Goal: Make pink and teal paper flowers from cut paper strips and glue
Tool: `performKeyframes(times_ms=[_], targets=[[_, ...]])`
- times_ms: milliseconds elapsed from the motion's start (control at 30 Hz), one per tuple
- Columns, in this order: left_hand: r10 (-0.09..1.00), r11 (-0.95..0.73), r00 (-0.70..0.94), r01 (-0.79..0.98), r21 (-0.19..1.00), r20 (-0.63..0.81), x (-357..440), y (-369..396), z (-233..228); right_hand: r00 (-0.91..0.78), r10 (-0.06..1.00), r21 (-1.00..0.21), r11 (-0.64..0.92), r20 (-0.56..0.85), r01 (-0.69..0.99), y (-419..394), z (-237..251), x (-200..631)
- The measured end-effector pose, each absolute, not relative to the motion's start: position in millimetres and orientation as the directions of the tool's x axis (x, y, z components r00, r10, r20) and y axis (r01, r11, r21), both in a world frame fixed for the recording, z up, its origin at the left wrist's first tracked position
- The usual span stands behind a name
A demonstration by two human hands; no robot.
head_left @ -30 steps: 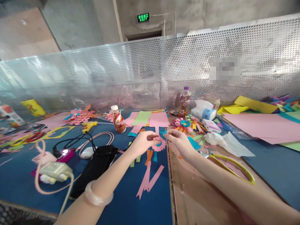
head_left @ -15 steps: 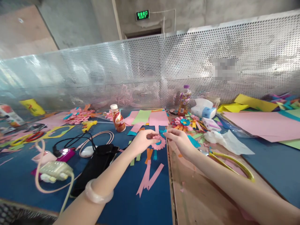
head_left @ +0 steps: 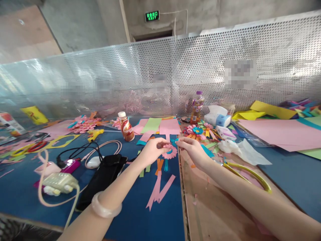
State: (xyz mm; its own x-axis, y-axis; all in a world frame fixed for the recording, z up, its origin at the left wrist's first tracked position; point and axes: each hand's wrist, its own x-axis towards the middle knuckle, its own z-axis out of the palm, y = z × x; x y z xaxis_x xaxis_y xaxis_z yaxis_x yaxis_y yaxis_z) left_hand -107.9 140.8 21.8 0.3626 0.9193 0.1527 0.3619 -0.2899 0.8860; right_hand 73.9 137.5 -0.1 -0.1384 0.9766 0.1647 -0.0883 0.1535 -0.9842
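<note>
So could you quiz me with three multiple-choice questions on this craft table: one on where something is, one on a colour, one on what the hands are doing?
1. Where is the brown bottle?
A. beyond the left hand
B. on the pink sheets at far right
C. lying beside the black pouch

2. What colour is the paper rosette?
A. all yellow
B. pink with a blue middle
C. green

3. What are the hands doing?
A. resting flat
B. both pinching the rosette
C. gripping scissors

Answers: A, it stands past the left hand; B, as seen between the fingers; B, the right hand pinches it too.

Both hands, left hand [head_left: 150,150] and right hand [head_left: 192,150], pinch a pink paper rosette [head_left: 170,152].
</note>
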Motion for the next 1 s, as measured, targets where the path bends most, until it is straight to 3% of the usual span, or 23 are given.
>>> performKeyframes(times_ms=[300, 533, 733, 1000], targets=[[0.865, -0.499, 0.332, 0.488, 0.716, 0.376, -103.7, 135.2, 31.7, -0.223, 0.938, -0.963, 0.268, 0.265, -0.015, 134.7, 9.2, 81.6], [0.685, -0.71, 0.318, 0.495, 0.501, 0.656, -105.6, 134.4, 30.0, -0.258, 0.846, -0.831, 0.519, 0.467, 0.2, 130.7, 7.7, 87.0], [0.604, -0.765, 0.362, 0.515, 0.388, 0.71, -107.1, 135.9, 27.0, -0.279, 0.687, -0.624, 0.727, 0.671, 0.287, 125.2, 8.3, 83.3], [0.504, -0.813, 0.424, 0.528, 0.247, 0.752, -106.5, 135.4, 27.2, -0.274, 0.618, -0.533, 0.781, 0.737, 0.327, 130.1, 0.7, 83.0]])
